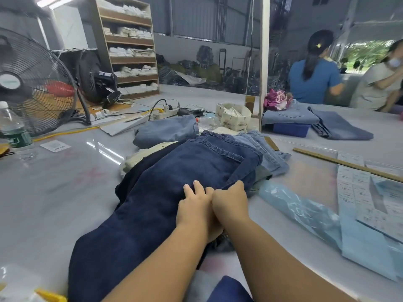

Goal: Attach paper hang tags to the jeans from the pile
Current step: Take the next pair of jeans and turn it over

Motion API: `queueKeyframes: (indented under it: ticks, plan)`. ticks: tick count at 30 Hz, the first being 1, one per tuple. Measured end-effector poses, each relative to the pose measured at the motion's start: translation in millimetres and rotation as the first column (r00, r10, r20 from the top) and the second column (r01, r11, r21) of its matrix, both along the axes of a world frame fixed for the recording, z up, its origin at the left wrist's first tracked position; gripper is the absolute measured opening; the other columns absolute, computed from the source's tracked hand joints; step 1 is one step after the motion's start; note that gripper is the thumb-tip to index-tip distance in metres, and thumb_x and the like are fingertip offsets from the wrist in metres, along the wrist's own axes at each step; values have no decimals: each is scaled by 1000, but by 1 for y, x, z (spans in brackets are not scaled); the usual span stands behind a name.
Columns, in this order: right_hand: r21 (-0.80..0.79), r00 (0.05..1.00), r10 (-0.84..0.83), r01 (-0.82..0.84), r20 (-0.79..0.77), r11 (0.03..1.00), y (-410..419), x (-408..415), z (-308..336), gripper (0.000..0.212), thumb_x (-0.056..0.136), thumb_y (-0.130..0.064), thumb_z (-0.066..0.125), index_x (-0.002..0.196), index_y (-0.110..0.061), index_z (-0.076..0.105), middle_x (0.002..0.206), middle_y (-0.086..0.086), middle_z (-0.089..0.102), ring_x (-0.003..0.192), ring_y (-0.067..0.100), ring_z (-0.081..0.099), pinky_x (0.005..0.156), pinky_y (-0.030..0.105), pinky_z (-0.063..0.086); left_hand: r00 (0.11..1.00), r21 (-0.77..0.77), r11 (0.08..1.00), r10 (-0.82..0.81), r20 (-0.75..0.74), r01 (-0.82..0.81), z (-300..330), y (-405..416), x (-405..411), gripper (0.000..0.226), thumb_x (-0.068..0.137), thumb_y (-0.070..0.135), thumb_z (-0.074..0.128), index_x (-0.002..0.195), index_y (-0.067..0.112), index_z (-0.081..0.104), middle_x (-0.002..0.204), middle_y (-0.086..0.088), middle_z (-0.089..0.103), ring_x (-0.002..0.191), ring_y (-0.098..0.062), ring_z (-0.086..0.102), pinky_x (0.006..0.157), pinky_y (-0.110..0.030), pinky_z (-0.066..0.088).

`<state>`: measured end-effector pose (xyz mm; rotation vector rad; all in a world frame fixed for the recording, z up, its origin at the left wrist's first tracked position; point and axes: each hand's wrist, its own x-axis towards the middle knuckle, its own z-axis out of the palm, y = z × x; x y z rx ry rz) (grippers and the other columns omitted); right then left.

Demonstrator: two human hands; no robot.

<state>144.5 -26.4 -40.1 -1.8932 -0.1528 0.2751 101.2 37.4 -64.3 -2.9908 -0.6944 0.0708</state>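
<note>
Dark blue jeans lie spread on top of the pile at the middle of the grey table, waistband away from me. My left hand rests flat on the denim with its fingers stretched out. My right hand presses against it, fingers curled into a fold of the same jeans. Under and behind them lie light blue jeans, another folded light pair and a cream garment. A bundle of cream paper hang tags with strings stands behind the pile.
Two fans and a water bottle stand at the left, a power strip behind. At the right lie a blue plastic bag, label sheets and a wooden ruler. A post and two seated persons are beyond.
</note>
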Motion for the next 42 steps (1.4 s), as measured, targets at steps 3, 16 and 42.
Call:
queueKeyframes:
  ticks: [3, 16, 42]
  plan:
    - [-20, 1000, -19, 19, -21, 1000, 0, 3, 0, 35, 86, -8, 56, 118, -2, 43, 110, 10, 50, 98, 26, 51, 82, 32, 42, 997, 68, 997, -39, 63, 34, 3, -5, -2, 45, 101, 29, 35, 143, 10, 35, 146, -15, 38, 139, -39, 32, 105, -35, 38]
    - [43, 987, -127, 131, -95, 990, -1, 10, -3, 55, 81, -49, 65, 113, -10, 42, 105, 3, 55, 105, 31, 54, 98, 49, 44, 922, -432, 902, 178, 344, -13, 9, 8, -18, 17, 87, 15, 45, 72, 18, 36, 73, 0, 55, 68, -24, 51, 51, -32, 31]
    - [229, 997, 59, -66, 40, 971, 0, 5, -7, 88, 76, -47, 78, 144, -17, 31, 139, 1, 39, 120, 19, 47, 96, 32, 40, 752, -547, 837, 345, 562, 25, 5, -3, -25, 17, 91, 24, 53, 107, 21, 55, 104, -5, 67, 95, -31, 62, 78, -39, 50]
